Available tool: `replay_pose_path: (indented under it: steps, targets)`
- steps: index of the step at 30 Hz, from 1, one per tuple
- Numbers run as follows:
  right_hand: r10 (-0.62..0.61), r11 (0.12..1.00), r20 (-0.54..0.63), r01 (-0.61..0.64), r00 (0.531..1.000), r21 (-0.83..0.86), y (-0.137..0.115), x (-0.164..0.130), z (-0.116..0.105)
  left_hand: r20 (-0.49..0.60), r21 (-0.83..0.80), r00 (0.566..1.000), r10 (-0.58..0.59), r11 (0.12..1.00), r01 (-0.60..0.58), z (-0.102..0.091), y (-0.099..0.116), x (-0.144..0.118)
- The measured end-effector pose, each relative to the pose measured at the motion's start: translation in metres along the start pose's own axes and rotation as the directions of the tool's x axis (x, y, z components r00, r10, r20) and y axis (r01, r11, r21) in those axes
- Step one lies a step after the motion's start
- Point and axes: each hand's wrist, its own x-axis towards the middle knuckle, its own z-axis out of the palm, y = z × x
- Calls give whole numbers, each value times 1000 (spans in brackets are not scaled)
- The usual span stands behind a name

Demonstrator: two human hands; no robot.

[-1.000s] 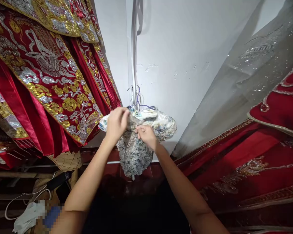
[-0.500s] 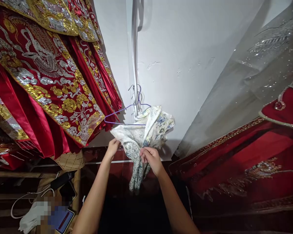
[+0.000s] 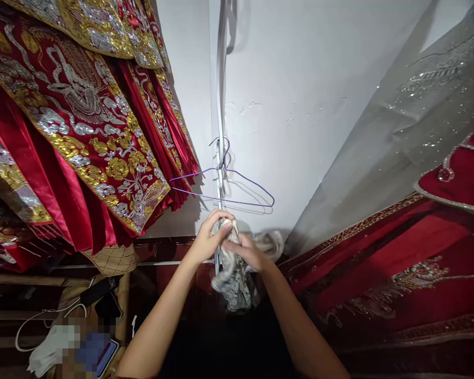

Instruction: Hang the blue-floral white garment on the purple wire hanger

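White-and-blue patterned fabric, a soft bunched garment (image 3: 234,279), hangs gathered between your two hands just below the bare hanger, in front of the dark red lower wall. Your left hand (image 3: 207,239) rises from the lower left on an outstretched forearm, with the wrist bent inward; its fingers (image 3: 217,217) curl over the top of the bundle and clamp on the cloth. Your right hand (image 3: 249,251) comes in from the lower right, palm turned toward the left hand, its fingers closed on the same bundle, so the two hands nearly touch across it. The garment is crumpled into a narrow column: pale at the top where it is pinched, with dense blue-grey print on the folds that droop below your hands. A pale loop of the cloth (image 3: 269,242) trails off to the right, blurred.

Just above your hands, a thin purple wire hanger (image 3: 237,187) hangs by its hook against the white plaster wall (image 3: 300,79), carrying nothing. To the left hang red satin robes with gold and silver embroidery (image 3: 82,121). To the right lies a red embroidered cloth (image 3: 398,252) under a grey sequinned veil (image 3: 411,105). At the lower left a white cable (image 3: 31,323) is near a phone (image 3: 108,308).
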Motion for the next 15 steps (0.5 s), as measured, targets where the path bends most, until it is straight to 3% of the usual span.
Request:
replay_pose_path:
  steps: [2, 4, 6, 8, 10, 11, 13, 15]
  targets:
    - [-17, 996, 123, 28, 992, -88, -16, 4, -9, 72, 29, 996, -50, 998, 48, -7, -11, -10]
    - [-64, 969, 179, 104, 982, -225, -28, 13, -23, 236, 96, 956, -174, 983, 156, -16, -25, -25]
    - [-142, 929, 91, 165, 986, -331, -35, 29, -38, 359, 221, 882, -305, 946, 237, -27, -36, -42]
    - [-279, 902, -133, 212, 951, -376, -34, 51, -52, 391, 315, 840, -376, 912, 261, -39, -41, -55]
    - [-375, 890, -321, 240, 870, -388, -25, 73, -62, 355, 315, 867, -348, 918, 239, -51, -38, -63]
    - [-378, 892, -353, 235, 856, -386, -18, 82, -65, 322, 291, 895, -307, 932, 215, -56, -35, -64]
    - [-310, 907, -323, 176, 894, -383, -3, 97, -67, 231, 244, 946, -225, 955, 168, -65, -29, -64]
    - [-223, 913, -273, 102, 936, -395, 11, 104, -65, 142, 225, 971, -191, 962, 156, -69, -28, -61]
